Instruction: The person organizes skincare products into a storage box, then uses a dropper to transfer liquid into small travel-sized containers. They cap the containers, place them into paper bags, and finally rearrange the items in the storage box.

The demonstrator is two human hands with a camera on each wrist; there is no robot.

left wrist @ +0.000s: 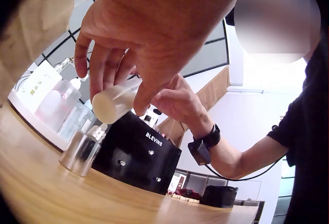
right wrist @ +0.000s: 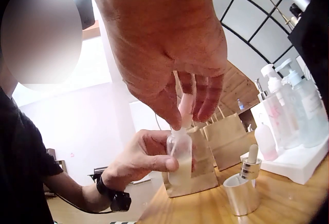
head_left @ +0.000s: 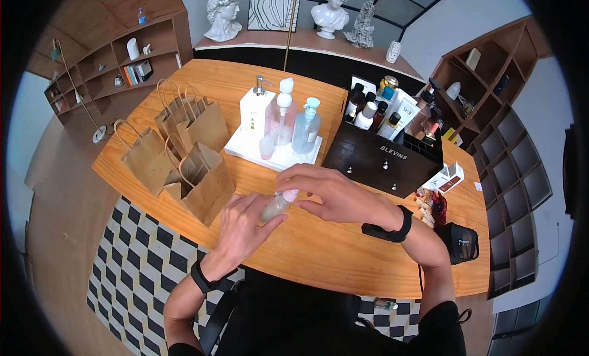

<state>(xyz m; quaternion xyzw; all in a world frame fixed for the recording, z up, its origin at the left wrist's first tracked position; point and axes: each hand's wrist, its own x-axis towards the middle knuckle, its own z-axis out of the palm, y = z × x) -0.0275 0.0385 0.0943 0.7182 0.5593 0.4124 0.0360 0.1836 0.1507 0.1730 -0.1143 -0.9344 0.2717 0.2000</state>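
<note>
My left hand (head_left: 240,230) grips a small clear bottle (right wrist: 180,165) partly filled with pale, milky liquid. The bottle is tilted in the head view, its top leaning toward my right hand (head_left: 334,195). The fingers and thumb of that right hand pinch the pink top (right wrist: 186,105) at the bottle's neck. On the table close by stands a shiny silver bottle (right wrist: 241,195) with a dropper cap (right wrist: 251,167) sitting in its mouth; my hands hide it in the head view.
Several brown paper bags (head_left: 208,187) stand at the left. A white tray (head_left: 242,148) carries pump bottles behind my hands. To the right is a black BLEVINS cosmetics box (head_left: 362,156) packed with bottles. A black pouch (head_left: 460,242) lies near the table's right edge.
</note>
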